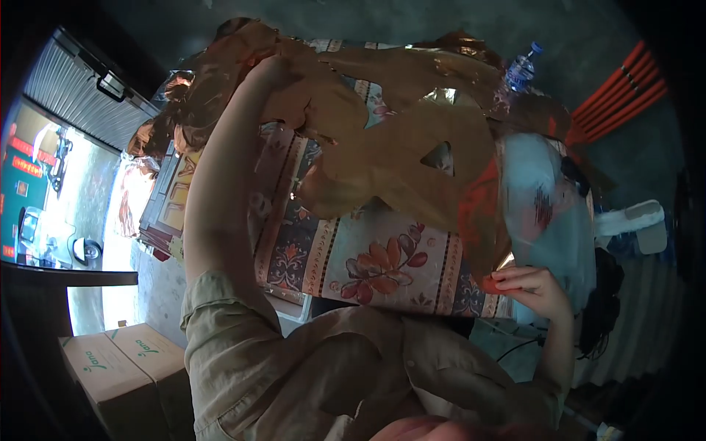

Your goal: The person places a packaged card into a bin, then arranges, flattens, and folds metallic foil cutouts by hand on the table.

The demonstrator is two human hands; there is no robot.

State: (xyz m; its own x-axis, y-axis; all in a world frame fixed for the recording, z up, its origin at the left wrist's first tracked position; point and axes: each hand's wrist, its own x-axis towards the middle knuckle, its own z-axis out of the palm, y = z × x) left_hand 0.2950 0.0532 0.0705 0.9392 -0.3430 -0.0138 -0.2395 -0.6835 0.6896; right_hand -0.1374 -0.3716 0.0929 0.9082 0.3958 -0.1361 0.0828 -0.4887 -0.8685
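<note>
A large, crumpled brown sheet [412,151], shiny like foil in places and with holes cut or torn in it, spreads over the patterned tablecloth [375,257]. My left arm stretches to the far left of the table, where my left hand [273,71] rests on or at the sheet. Its fingers are too dark and hidden to make out. At the near right edge of the table, my right hand [537,288] is closed, with thumb and fingers pinching a reddish-orange corner of the sheet.
A water bottle [521,70] stands at the far right. A clear plastic bag [548,206] lies on the right side. Orange-red poles [621,92] lean beyond it. Cardboard boxes [132,360] sit at lower left, below a dark ledge [88,278]. A scooter [66,242] shows outside.
</note>
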